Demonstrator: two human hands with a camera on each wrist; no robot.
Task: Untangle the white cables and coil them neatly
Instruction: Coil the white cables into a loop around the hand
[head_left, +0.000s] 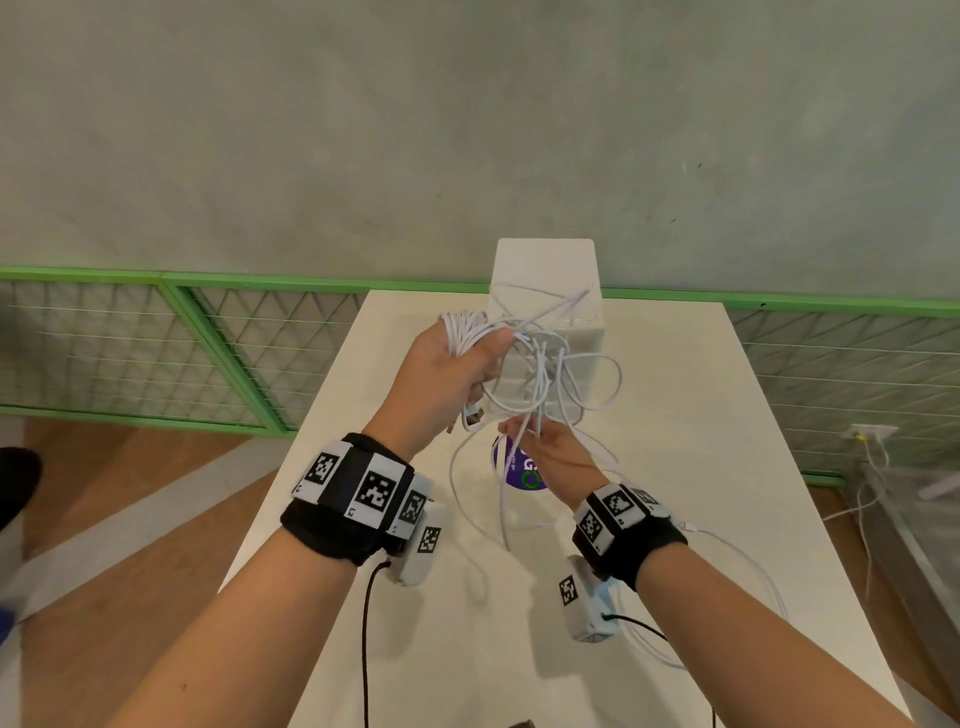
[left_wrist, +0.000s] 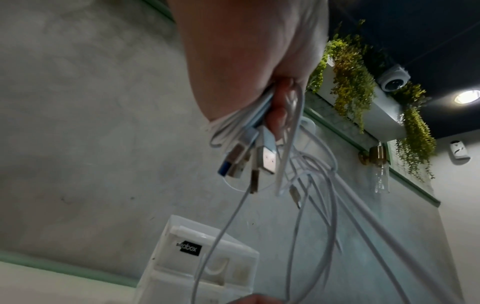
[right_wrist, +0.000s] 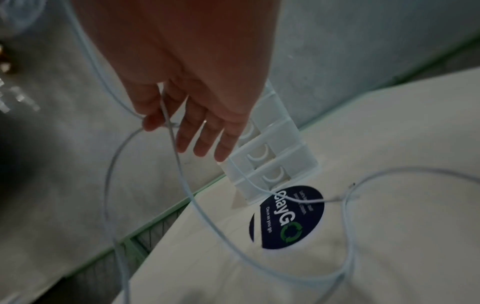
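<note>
A tangle of white cables (head_left: 545, 364) hangs in the air above the white table (head_left: 701, 441). My left hand (head_left: 457, 364) grips a bunched part of the cables up high, with the thumb clamped over the strands. Several USB plugs (left_wrist: 267, 162) dangle below my left hand (left_wrist: 246, 61). Just below the tangle, my right hand (head_left: 545, 447) reaches in with straight fingers. In the right wrist view one cable (right_wrist: 179, 164) runs down between the thumb and forefinger of my right hand (right_wrist: 197, 127). Loose loops trail onto the table.
A white drawer box (head_left: 545, 260) stands at the table's far edge, right behind the tangle. A round purple sticker (head_left: 519, 467) lies on the table under my hands. A green mesh fence (head_left: 156, 343) runs behind the table. More white leads hang from a socket (head_left: 872, 431) at the right.
</note>
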